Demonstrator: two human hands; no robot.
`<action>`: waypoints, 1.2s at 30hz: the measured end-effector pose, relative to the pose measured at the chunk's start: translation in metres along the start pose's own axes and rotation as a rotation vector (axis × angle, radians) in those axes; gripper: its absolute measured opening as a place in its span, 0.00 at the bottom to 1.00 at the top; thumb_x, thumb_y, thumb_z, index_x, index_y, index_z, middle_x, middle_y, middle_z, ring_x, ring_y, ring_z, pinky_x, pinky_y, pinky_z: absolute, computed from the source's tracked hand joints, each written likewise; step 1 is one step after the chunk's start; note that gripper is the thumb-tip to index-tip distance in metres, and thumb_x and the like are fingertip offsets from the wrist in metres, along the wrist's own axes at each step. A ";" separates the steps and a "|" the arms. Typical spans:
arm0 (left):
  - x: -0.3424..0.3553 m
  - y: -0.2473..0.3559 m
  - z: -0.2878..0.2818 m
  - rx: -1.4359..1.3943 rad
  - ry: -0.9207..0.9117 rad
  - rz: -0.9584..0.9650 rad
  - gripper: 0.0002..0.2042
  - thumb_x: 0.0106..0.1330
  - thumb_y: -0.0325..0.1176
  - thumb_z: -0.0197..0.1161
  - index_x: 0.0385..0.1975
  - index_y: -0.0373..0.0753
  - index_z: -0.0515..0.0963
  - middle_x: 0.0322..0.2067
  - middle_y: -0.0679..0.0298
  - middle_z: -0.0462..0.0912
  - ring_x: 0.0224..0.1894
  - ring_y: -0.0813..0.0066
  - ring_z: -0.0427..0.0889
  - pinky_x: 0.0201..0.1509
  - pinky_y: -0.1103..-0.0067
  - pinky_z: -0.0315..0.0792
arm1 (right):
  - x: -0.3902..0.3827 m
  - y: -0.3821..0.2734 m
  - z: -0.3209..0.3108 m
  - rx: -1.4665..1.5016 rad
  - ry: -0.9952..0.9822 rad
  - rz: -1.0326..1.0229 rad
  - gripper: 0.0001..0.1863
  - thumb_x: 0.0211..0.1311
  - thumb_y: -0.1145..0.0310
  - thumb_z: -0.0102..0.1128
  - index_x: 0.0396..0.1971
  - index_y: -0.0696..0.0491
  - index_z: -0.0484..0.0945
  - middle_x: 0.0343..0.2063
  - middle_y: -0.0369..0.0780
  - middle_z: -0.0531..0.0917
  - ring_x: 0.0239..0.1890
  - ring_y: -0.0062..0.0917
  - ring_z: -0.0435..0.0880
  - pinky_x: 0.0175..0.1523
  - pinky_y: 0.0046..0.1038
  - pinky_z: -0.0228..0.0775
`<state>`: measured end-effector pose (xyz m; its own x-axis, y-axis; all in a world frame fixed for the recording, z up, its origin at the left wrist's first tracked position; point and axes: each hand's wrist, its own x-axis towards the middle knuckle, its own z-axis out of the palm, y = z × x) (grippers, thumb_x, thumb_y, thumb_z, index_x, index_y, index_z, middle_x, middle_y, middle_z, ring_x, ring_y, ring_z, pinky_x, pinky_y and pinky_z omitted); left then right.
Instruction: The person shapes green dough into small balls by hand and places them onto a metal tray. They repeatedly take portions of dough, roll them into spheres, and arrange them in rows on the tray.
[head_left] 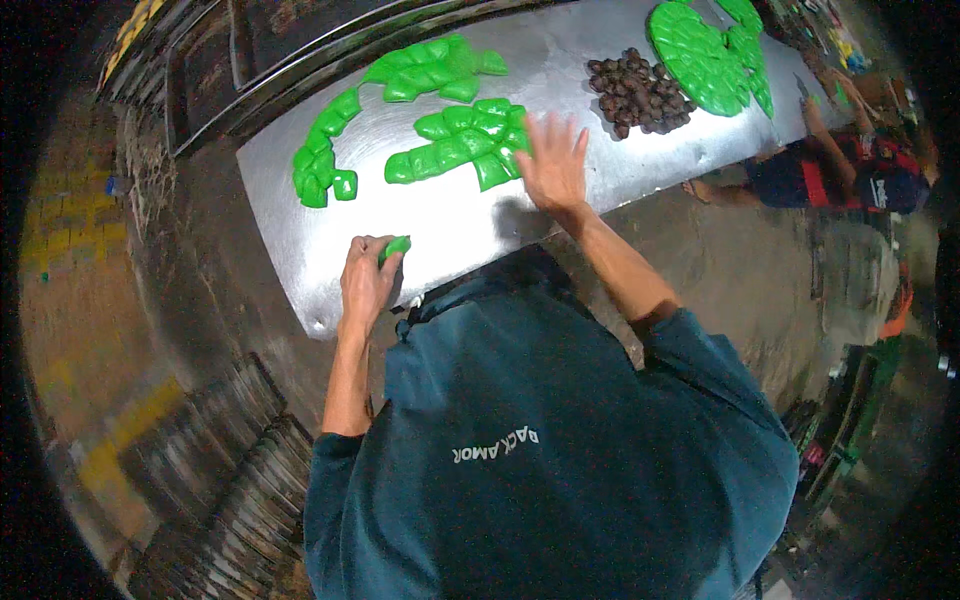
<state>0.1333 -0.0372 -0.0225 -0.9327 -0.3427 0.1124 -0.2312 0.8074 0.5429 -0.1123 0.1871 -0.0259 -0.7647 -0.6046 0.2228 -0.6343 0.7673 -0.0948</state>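
Observation:
My left hand (367, 275) pinches a small bright green piece (397, 246), soft-looking like dough, just above the near edge of the metal table. My right hand (556, 165) is spread flat, fingers apart, at the right edge of a block of glossy green pieces (462, 143). Whether its palm presses on them or on the metal cannot be made out. Farther back lies another cluster of green pieces (430, 72). A curved row of green pieces (318, 150) runs along the table's left side.
The shiny metal table (455, 225) slants across the view. Toward its right end sit a heap of dark brown lumps (640, 92) and a large green slab (700, 60) scored into pieces. Another person (850, 170) stands at the right end, an arm reaching over the table.

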 end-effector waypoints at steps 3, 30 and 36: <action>-0.021 -0.003 -0.001 -0.218 -0.094 -0.334 0.19 0.58 0.29 0.62 0.49 0.35 0.70 0.34 0.55 0.78 0.33 0.70 0.77 0.34 0.74 0.73 | -0.011 0.006 0.020 0.245 -0.046 0.061 0.26 0.63 0.58 0.47 0.59 0.53 0.64 0.62 0.52 0.59 0.66 0.47 0.52 0.68 0.49 0.42; 0.102 0.077 -0.016 -0.727 0.417 -0.515 0.08 0.61 0.31 0.62 0.33 0.32 0.78 0.32 0.62 0.77 0.37 0.74 0.75 0.45 0.79 0.68 | 0.243 -0.025 -0.064 0.677 -0.016 -0.337 0.15 0.58 0.61 0.54 0.36 0.57 0.81 0.32 0.48 0.83 0.37 0.44 0.82 0.43 0.38 0.73; 0.161 0.133 -0.060 -0.782 0.725 -0.396 0.13 0.68 0.37 0.51 0.31 0.33 0.76 0.22 0.66 0.73 0.26 0.80 0.70 0.29 0.80 0.66 | 0.099 -0.113 -0.116 1.156 0.045 -0.167 0.15 0.60 0.63 0.57 0.36 0.61 0.79 0.28 0.44 0.82 0.34 0.27 0.81 0.41 0.25 0.72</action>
<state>-0.0306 -0.0138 0.1174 -0.3937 -0.9094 0.1339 -0.0007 0.1460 0.9893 -0.1029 0.0653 0.1193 -0.6721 -0.6535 0.3482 -0.4700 0.0131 -0.8826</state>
